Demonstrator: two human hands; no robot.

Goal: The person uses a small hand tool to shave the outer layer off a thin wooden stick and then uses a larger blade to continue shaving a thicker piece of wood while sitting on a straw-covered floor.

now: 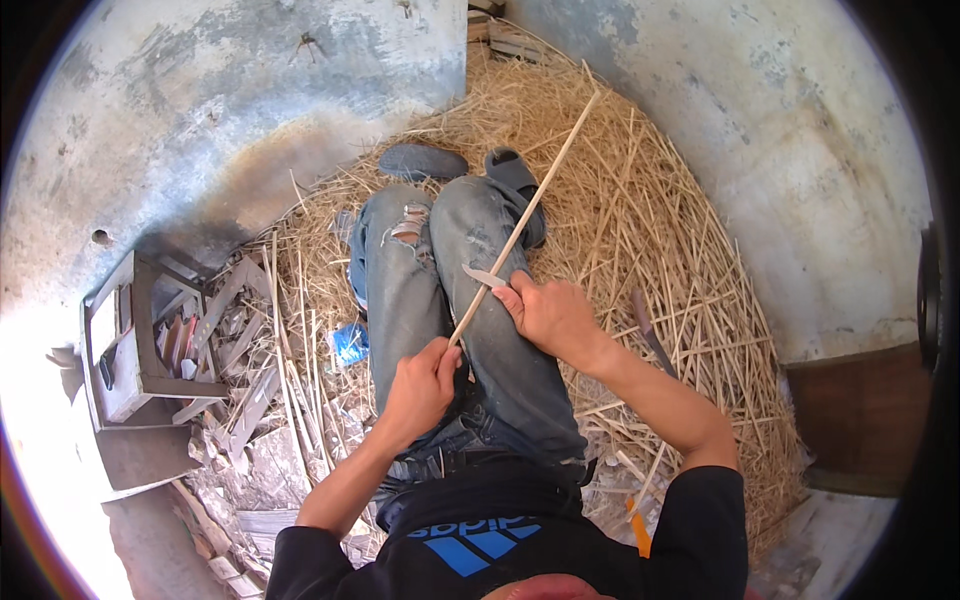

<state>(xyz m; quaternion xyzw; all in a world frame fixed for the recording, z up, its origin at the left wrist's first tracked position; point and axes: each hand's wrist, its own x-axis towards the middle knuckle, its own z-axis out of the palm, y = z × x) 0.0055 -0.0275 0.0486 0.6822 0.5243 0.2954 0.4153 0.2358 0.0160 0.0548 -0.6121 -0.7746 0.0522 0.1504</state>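
A long, thin pale bamboo-like strip (pixel 553 170) slants up and away to the right across my bent legs. Its near end is gripped by my left hand (pixel 420 390), the fingers closed around it over my lap. My right hand (pixel 555 315) is closed on a small knife, whose handle is hidden in the fist. The curved knife blade (pixel 484 276) points left and crosses the strip above my right thigh. Worn, torn jeans (pixel 405 290) cover my legs beneath both hands.
Straw-like shavings and strips (pixel 660 230) cover the floor ahead and to the right. A dark blade-like tool (pixel 652 335) lies among them. On the left are a wooden frame box (pixel 150 350), a blue packet (pixel 350 344) and wood scraps. Concrete walls (pixel 300 80) curve around.
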